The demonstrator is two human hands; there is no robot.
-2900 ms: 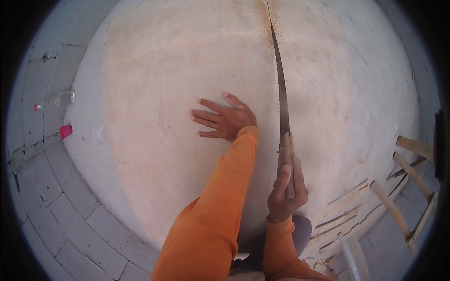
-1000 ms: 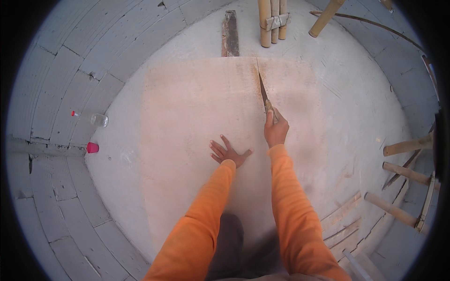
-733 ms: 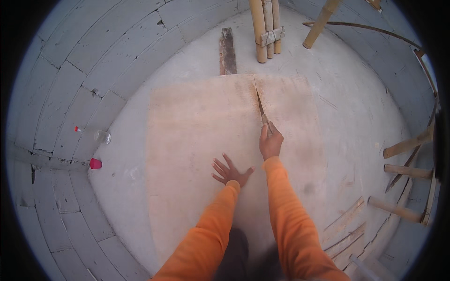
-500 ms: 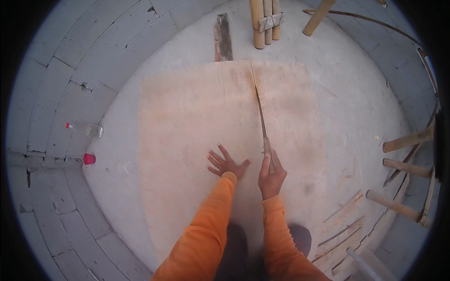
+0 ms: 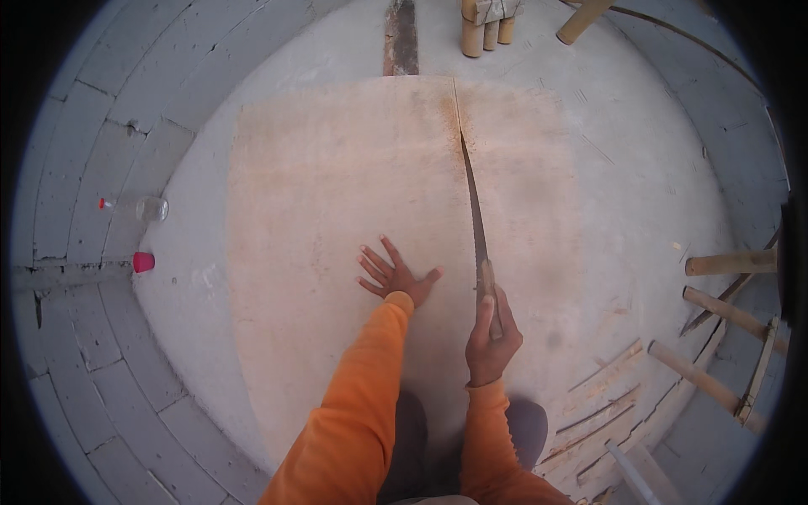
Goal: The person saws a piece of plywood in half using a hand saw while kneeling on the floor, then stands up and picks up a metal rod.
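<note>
A large pale plywood sheet (image 5: pixel 311 185) lies flat before me. My left hand (image 5: pixel 396 276) presses on it with fingers spread wide and nothing held. In my right hand (image 5: pixel 491 341) is the wooden handle of a hand saw (image 5: pixel 474 202), the fingers wrapped round it. The saw's blade points away from me, and its tip sits in a narrow cut running in from the sheet's far edge. Brown sawdust (image 5: pixel 450 114) is scattered on both sides of that cut. A dark, worn plank (image 5: pixel 401 38) sticks out beyond the far edge.
Bamboo poles tied together (image 5: pixel 484 29) stand at the back. More bamboo legs (image 5: pixel 730 263) come in from the right. Thin wood strips (image 5: pixel 593 421) lie at lower right. A clear bottle (image 5: pixel 151 209) and a pink cup (image 5: pixel 144 262) sit by the grey block wall (image 5: pixel 84 194) at left.
The saw has been drawn slightly back toward me in my right hand. My left hand stays spread on the sheet. The whole view has shifted, with the far edge now higher.
</note>
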